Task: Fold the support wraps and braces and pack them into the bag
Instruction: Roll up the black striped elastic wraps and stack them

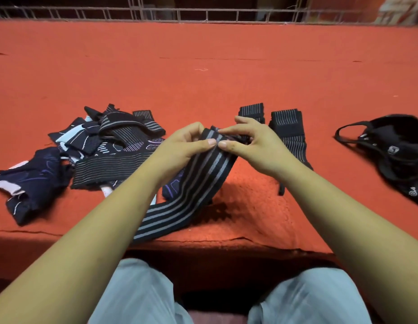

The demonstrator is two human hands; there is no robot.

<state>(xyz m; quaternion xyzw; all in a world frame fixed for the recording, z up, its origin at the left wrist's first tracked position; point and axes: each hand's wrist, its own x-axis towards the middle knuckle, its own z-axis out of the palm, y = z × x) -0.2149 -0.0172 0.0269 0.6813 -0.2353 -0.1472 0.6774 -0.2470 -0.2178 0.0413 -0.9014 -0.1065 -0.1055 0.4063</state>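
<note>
Red-covered table [203, 66]: the left hand [184, 146] and right hand [254, 143] meet, pinching the top end of a grey-striped wrap [203, 183] whose tail reaches the near edge. The left forearm hides part of the unfolded pile [105, 146], and the frame cuts off the black bag [394, 155] at right.

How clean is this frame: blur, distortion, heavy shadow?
Head view: striped wrap, left hand and right hand are sharp; the railing bows slightly from wide-angle distortion; the top right corner is smeared; a shadow lies on the red cloth under the wrap; black bag shows little detail.
</note>
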